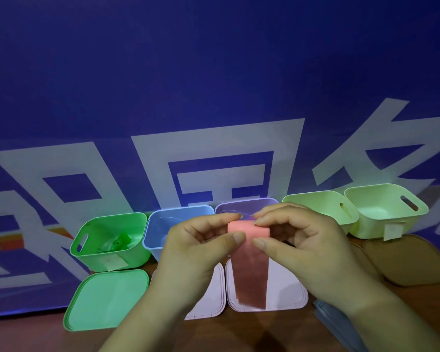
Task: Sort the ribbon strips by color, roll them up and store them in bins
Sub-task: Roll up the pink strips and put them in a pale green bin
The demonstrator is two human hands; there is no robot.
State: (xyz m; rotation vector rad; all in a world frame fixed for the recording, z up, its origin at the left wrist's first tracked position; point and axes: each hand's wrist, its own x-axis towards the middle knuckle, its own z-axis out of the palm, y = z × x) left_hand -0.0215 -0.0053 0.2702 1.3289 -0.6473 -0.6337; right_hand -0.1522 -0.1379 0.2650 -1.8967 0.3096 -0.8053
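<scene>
Head view: left hand [196, 252] and right hand [302, 247] pinch the pink ribbon [250, 275] at its top edge

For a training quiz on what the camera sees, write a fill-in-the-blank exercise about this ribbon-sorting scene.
The left hand and right hand pinch the top of a ____ ribbon strip.
The green bin holds a rolled ____ ribbon.
The bin between the green bin and the purple bin is ____.
Missing words: pink; green; blue.
</scene>
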